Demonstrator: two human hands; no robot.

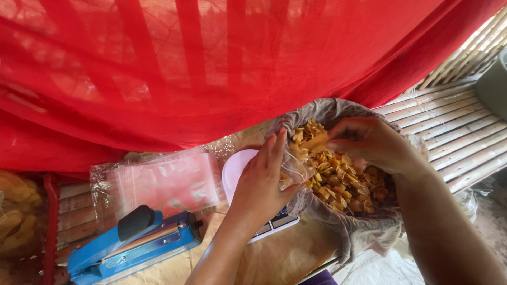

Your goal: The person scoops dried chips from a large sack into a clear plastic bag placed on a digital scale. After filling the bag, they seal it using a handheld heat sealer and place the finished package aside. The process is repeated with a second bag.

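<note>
My left hand (261, 182) grips a small clear plastic bag (293, 168) with a few yellow chips inside, its mouth turned toward the pile. My right hand (369, 142) pinches some yellow chips (316, 140) just above that bag. Below both hands lies a big heap of yellow chips (343, 184) in a container lined with grey cloth (364, 232). A white kitchen scale (236, 169) sits under my left hand, partly hidden by it.
A blue heat sealer with a black knob (134, 243) lies at the lower left on brown paper. A stack of empty clear bags (169, 182) rests behind it. Red mesh cloth (211, 63) hangs across the top. A bamboo slat bench (454, 132) extends to the right.
</note>
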